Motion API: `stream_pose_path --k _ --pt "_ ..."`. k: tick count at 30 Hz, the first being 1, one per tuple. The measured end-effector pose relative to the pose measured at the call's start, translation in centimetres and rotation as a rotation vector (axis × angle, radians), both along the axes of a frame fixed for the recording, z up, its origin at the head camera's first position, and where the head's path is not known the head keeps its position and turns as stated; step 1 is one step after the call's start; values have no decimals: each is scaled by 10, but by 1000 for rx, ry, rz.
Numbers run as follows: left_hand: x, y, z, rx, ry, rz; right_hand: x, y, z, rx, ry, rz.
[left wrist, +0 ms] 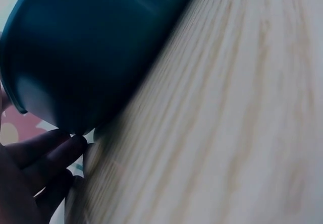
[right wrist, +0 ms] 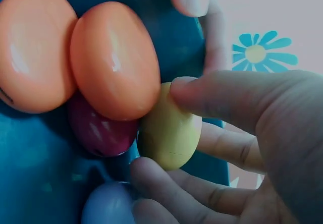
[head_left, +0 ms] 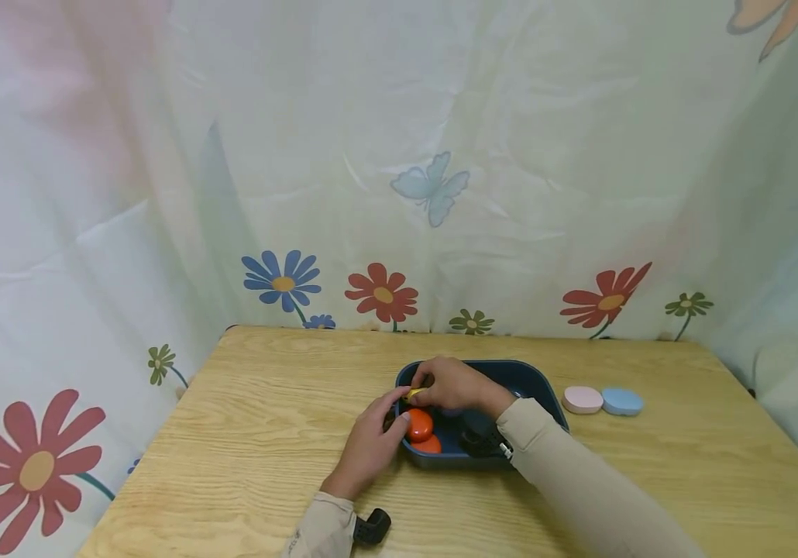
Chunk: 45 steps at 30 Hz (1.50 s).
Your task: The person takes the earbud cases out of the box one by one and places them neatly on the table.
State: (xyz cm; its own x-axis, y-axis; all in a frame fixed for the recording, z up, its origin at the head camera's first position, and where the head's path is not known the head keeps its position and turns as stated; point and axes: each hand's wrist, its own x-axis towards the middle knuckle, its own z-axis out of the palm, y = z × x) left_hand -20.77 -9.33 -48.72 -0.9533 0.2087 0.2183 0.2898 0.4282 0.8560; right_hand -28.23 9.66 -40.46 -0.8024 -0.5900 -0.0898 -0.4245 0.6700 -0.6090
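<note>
Right hand [head_left: 451, 385]: reaches across into the dark blue bowl [head_left: 534, 385], palm down, wrist bent toward 9 o'clock, beige sleeve [head_left: 580, 480] running back to 5 o'clock. Thumb and fingers [right wrist: 202, 193] are pinched on a yellow egg [right wrist: 170, 130]; thumb tip on its top, curled fingers under it. In the head view only a sliver of yellow shows, at the hand's 8 o'clock.

Yellow egg sits inside the bowl, at its left wall, touching an orange egg [right wrist: 113, 57] at its 10 o'clock and a dark red egg [right wrist: 98, 130] at its 9 o'clock. Second orange egg [right wrist: 33, 47] lies touching the first on its left in the right wrist view. Pale blue egg [right wrist: 108, 204] sits at 7 o'clock of the yellow one, partly hidden by the fingers. Head view shows the two orange eggs stacked along the bowl's left-front edge.

Left hand [head_left: 371, 446]: lies on the bench [head_left: 266, 434] at 8 o'clock of the bowl, forearm coming from 6 o'clock, fingers extended toward 1 o'clock and resting against the bowl's outer left rim. Not wrapped around anything; fingers relaxed, roughly straight. Left wrist view is blurred: the bowl's outer wall above wood grain, fingertips [left wrist: 70, 148] touching its lower edge.

Bowl sits mid-bench, slightly right of centre. At its 3 o'clock, clear of it: pink oval piece [head_left: 583, 400] and blue oval piece [head_left: 622, 401], touching each other, flat on the bench. A flower-print curtain [head_left: 371, 194] hangs behind the bench.
</note>
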Motion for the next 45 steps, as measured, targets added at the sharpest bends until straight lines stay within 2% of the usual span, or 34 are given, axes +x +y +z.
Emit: stream_pose_path --k 8,14,22,33,40,45 --pt "-5 0 2 -3 68 28 7 7 12 -86 -60 -35" --pt "-2 -5 0 -14 72 41 8 10 5 -154 -108 -40" --pt "2 1 -3 28 59 32 15 23 -1 -220 -162 -138" --pt "2 7 0 19 42 7 30 35 -2 -276 -136 -164" --pt "5 2 0 17 15 30 36 36 -1 -367 -140 -193" --pt "3 -1 2 24 27 27 40 37 3 -386 -86 -223"
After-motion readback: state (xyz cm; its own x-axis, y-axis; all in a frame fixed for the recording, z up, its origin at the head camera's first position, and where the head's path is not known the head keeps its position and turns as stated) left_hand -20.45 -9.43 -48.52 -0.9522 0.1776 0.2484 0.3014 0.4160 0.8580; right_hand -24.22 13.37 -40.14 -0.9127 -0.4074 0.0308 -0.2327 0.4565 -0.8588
